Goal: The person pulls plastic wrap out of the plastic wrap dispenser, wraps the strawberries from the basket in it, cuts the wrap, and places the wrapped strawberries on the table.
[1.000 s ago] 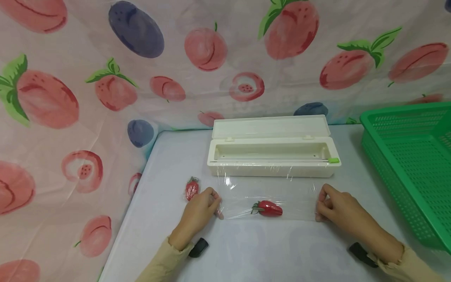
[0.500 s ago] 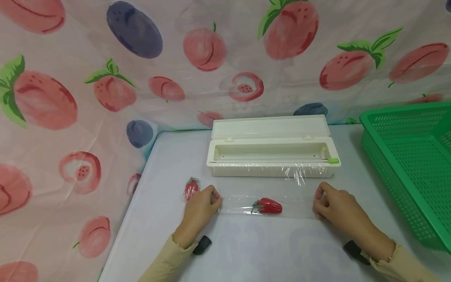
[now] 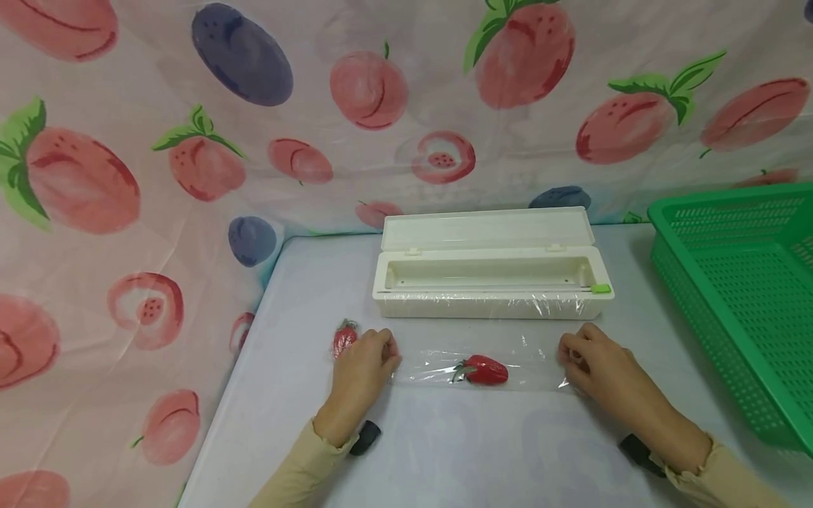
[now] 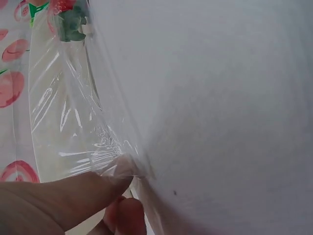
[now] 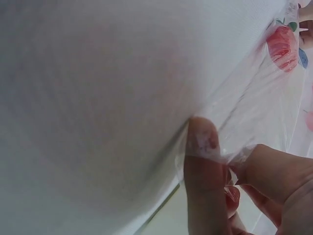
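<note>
Well, a green basket (image 3: 695,321) stands right of an open white box (image 3: 489,307); before the box, clear film (image 3: 422,368) stretches from left hand (image 3: 362,370) to right hand (image 3: 610,370), each pinching an end, a red fruit (image 3: 489,370) midway, a wrapped fruit (image 3: 344,339) by the left.

The left wrist view crops the red fruit (image 4: 71,19).

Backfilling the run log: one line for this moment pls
left hand: pinching clear film; right hand: pinching film's opposite side; red fruit: between hands; white box: open; green basket: right of box
</note>
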`<action>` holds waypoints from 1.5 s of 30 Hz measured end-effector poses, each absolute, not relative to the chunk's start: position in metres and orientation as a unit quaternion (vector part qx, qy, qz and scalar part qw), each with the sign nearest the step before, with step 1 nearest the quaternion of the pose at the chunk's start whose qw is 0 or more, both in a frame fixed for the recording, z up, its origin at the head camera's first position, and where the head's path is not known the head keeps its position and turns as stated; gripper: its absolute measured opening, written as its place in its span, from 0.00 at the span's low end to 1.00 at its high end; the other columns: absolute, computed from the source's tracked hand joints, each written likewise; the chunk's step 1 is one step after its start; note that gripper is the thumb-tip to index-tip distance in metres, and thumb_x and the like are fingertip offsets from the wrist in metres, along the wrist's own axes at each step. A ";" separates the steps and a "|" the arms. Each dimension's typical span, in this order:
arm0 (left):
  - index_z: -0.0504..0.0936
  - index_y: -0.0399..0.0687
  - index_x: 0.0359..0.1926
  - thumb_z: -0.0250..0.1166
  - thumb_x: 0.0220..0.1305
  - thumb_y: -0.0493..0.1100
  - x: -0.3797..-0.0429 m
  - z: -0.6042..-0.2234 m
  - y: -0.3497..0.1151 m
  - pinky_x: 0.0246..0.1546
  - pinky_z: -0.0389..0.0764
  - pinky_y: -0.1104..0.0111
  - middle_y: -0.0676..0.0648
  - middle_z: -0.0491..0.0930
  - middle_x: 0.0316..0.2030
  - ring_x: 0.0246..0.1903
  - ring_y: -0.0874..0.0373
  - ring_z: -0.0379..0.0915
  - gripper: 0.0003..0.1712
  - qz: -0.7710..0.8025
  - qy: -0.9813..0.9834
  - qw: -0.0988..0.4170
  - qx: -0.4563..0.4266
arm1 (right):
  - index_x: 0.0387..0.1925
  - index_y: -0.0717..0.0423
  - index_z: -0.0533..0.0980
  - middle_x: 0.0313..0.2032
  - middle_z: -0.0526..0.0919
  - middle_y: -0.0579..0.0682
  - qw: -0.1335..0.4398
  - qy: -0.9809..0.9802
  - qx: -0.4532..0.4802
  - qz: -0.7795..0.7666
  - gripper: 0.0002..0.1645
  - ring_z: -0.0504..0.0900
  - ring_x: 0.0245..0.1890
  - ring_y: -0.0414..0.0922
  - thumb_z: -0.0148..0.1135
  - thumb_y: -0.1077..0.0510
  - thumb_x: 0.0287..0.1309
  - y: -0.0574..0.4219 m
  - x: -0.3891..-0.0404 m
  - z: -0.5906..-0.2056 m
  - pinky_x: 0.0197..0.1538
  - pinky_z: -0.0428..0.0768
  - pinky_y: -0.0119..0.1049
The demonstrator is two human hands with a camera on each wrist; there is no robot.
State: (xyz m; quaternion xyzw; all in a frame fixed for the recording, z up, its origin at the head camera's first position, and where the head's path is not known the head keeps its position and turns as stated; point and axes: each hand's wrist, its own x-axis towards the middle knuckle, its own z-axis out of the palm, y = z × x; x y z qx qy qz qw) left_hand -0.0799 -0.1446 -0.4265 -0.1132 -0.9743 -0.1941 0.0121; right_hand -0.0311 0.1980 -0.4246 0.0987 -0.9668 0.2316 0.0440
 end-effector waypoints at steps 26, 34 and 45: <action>0.90 0.49 0.45 0.80 0.46 0.55 -0.071 -0.417 -0.163 0.27 0.72 0.73 0.54 0.80 0.32 0.28 0.63 0.72 0.25 -0.192 -0.961 -0.052 -0.193 | 0.45 0.55 0.86 0.38 0.73 0.40 -0.049 -0.953 0.214 0.210 0.22 0.71 0.35 0.34 0.79 0.54 0.45 0.229 -0.032 -0.428 0.36 0.78 0.32; 0.89 0.46 0.45 0.78 0.51 0.45 -0.072 -0.419 -0.165 0.25 0.70 0.74 0.52 0.80 0.32 0.28 0.62 0.73 0.19 -0.182 -0.957 -0.058 -0.216 | 0.43 0.54 0.87 0.37 0.74 0.37 0.006 -0.941 0.261 0.214 0.16 0.71 0.34 0.30 0.76 0.63 0.48 0.241 -0.034 -0.434 0.34 0.78 0.30; 0.91 0.46 0.38 0.72 0.61 0.44 -0.072 -0.426 -0.164 0.26 0.76 0.73 0.55 0.79 0.26 0.24 0.64 0.75 0.08 -0.154 -0.952 0.012 -0.264 | 0.38 0.48 0.88 0.38 0.76 0.36 0.003 -0.944 0.235 0.232 0.11 0.73 0.35 0.29 0.71 0.64 0.55 0.243 -0.036 -0.434 0.34 0.78 0.30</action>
